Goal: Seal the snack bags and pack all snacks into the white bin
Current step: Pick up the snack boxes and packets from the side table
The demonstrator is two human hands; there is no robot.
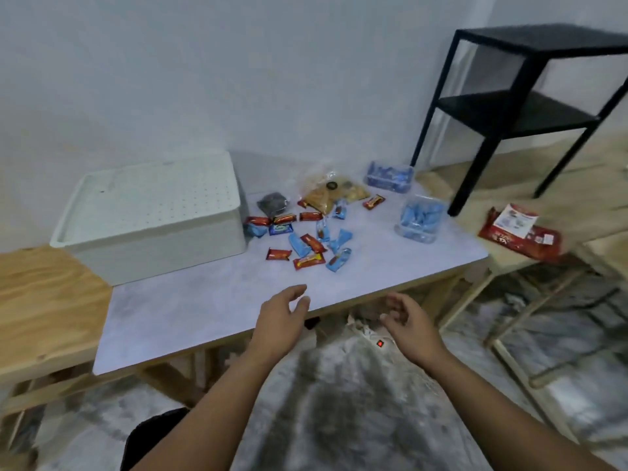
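White bin (153,215) with its lid on, snacks loose beside it on the grey table (204,300).

We see the bin's long side run left to right at the table's back left; small red and blue snack packs (306,239) lie scattered just right of it, pointing every way, their print too blurred to read. A red bag (520,232) lies apart on the wooden bench (509,198). Our left hand (282,317) and right hand (404,321) hover relaxed, holding nothing.

No text can be read. The red snack bars (309,260), the blue wrappers (339,260) and the dark blue packet (280,228) carry print too blurred to make out. The white label on the red bag (520,232) is likewise unreadable.
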